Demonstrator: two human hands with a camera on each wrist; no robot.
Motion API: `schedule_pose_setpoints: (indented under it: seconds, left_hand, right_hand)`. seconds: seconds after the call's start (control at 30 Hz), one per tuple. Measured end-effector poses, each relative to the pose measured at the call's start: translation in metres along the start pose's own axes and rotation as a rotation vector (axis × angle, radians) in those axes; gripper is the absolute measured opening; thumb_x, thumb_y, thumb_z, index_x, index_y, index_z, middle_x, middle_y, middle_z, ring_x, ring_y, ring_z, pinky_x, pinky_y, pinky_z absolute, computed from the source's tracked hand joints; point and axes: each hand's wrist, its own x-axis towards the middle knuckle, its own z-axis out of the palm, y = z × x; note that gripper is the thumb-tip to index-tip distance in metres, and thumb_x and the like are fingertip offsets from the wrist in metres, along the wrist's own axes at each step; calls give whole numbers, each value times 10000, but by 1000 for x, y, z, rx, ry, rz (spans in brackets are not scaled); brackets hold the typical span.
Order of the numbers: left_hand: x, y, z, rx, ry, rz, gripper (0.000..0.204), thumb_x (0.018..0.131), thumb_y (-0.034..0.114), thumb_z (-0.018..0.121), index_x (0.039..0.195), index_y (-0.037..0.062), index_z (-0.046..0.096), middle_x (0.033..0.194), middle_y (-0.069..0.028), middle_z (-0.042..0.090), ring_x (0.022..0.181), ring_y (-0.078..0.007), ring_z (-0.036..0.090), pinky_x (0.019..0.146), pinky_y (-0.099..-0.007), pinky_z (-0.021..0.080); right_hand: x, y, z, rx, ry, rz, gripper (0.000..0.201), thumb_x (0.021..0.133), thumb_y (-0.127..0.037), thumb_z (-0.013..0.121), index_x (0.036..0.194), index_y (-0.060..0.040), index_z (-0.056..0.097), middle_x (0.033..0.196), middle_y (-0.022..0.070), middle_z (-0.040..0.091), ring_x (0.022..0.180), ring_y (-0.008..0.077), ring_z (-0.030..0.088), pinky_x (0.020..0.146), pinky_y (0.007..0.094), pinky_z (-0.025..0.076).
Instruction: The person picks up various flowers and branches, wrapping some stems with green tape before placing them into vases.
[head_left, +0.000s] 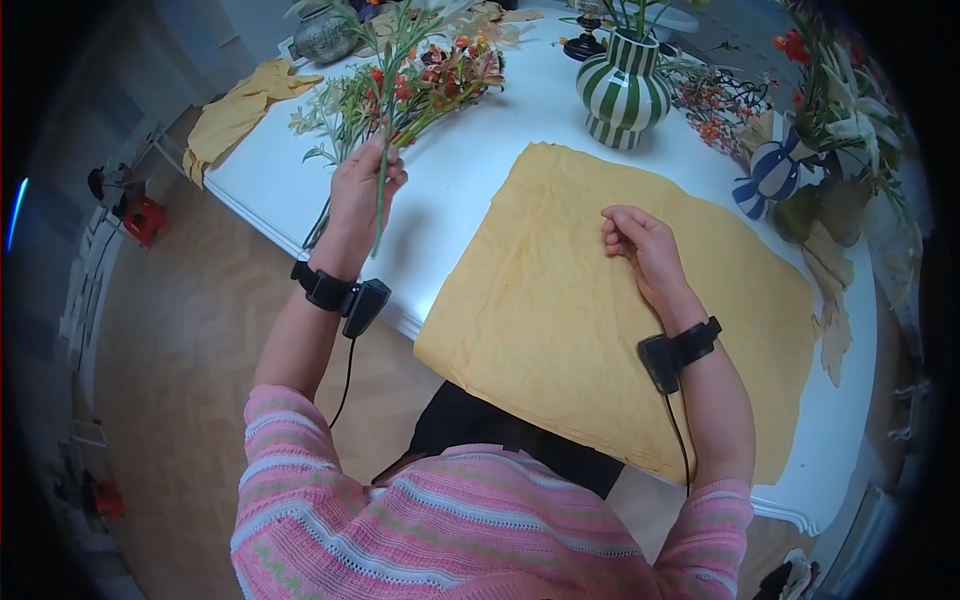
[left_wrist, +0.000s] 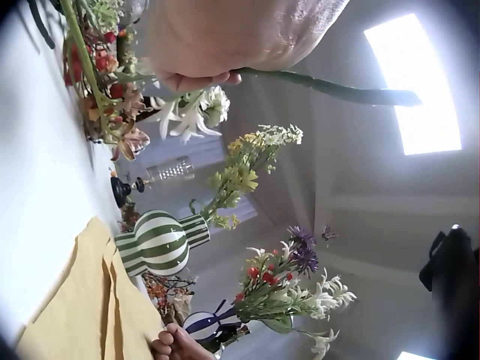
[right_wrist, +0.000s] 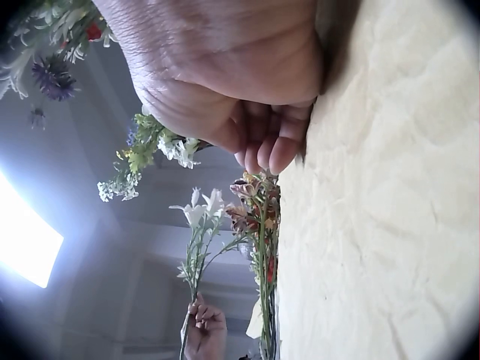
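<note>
My left hand (head_left: 360, 190) grips the green stem (head_left: 380, 208) of a flower spray, raised above the table's left part. In the right wrist view the spray's white lily blooms (right_wrist: 196, 212) stand over that hand. Its cut end points down past the palm in the head view. My right hand (head_left: 648, 252), loosely curled and holding nothing, rests at the large yellow wrapping paper (head_left: 560, 310). The paper lies in layers across the table's near side, its front edge hanging over. Behind the left hand lies a bundle of flowers (head_left: 430, 110) with red berries.
A green-and-white striped vase (head_left: 625, 92) stands beyond the paper. At the right is a blue-and-white vase (head_left: 772, 180) with flowers. Dried red berry twigs (head_left: 715, 105) lie between them. Crumpled yellow paper (head_left: 235, 115) drapes over the left table edge. A grey pot (head_left: 325, 35) stands behind.
</note>
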Motion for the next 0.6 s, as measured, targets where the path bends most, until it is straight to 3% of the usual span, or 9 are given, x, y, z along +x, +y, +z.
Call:
schedule_pose_setpoints:
  seconds: [0.07, 0.13, 0.2, 0.33, 0.43, 0.6]
  left_hand:
    - [-3, -2, 7, 29, 110, -277, 278, 998, 186, 478, 1179, -22, 513, 721, 30, 443, 623, -76, 400, 581, -228, 367]
    - [0, -8, 1, -16, 90, -314, 287, 1004, 200, 461, 1177, -22, 519, 678, 46, 382, 579, -66, 353, 542, -223, 329]
    - [5, -11, -4, 157, 62, -203, 283, 996, 205, 484, 1161, -21, 526, 655, 47, 371, 550, -62, 337, 515, -218, 312]
    - [20, -2, 4, 186, 70, -105, 279, 1000, 189, 456, 1171, -21, 524, 644, 52, 337, 554, -55, 313, 513, -219, 285]
    - [39, 13, 10, 162, 20, 23, 225, 993, 198, 491, 1097, 4, 537, 649, 45, 392, 534, -58, 344, 501, -210, 301]
    - [68, 44, 28, 194, -59, 196, 264, 998, 200, 481, 1158, -4, 531, 656, 37, 389, 546, -61, 359, 512, -213, 316]
  right_hand:
    - [0, 0, 0, -1, 4, -1, 208, 944, -170, 559, 1019, -1, 655, 830, 14, 622, 706, 81, 557, 670, 224, 483]
    - [-1, -1, 1, -18, 8, -3, 209, 942, -173, 562, 1016, -2, 658, 829, 10, 623, 706, 77, 556, 669, 223, 482]
    - [0, -1, 1, -17, 8, -1, 210, 944, -172, 558, 1016, -2, 658, 829, 8, 623, 706, 75, 557, 669, 222, 482]
    - [-1, -1, 0, -29, 3, 0, 213, 948, -168, 545, 1022, -4, 660, 831, 4, 624, 708, 71, 558, 668, 219, 483]
    - [-1, -2, 0, -37, 2, -2, 216, 951, -164, 536, 1027, -5, 661, 832, 2, 625, 707, 70, 557, 667, 218, 484]
    - [0, 1, -1, -35, -5, -9, 217, 952, -165, 537, 1029, -4, 661, 835, 2, 626, 706, 67, 557, 667, 220, 486]
